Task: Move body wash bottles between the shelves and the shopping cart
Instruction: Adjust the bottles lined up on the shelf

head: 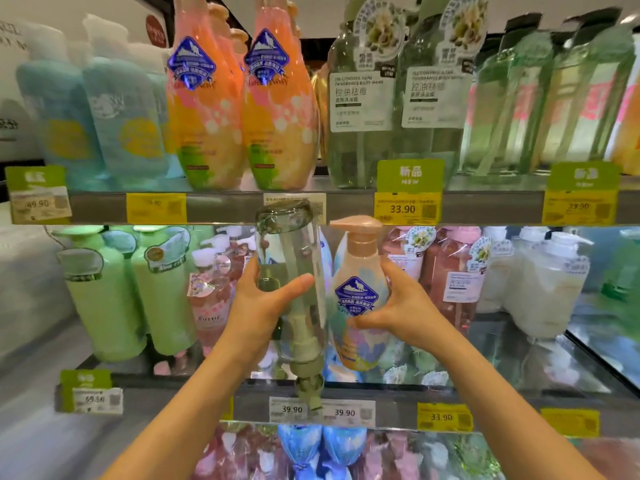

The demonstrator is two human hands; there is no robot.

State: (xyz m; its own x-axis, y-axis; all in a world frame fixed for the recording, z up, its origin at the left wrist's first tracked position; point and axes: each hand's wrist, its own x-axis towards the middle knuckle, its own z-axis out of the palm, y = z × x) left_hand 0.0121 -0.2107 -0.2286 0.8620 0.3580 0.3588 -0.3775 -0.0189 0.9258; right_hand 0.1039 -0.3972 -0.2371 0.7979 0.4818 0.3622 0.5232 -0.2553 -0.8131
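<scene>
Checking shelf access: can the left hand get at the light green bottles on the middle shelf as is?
Probably not yet. The left hand is full, gripping an upside-down clear bottle. The green bottles stand unobstructed at the shelf front.

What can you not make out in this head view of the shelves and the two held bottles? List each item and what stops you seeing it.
- Shopping cart: out of frame in the head view.
- Clear bottle in the left hand: held upside down, label not visible.
- Pastel bottle in the right hand: diamond label text too small.
- Far left blue bottles: blurred.
- Bottom shelf bottles: cut off by the lower edge.
</scene>
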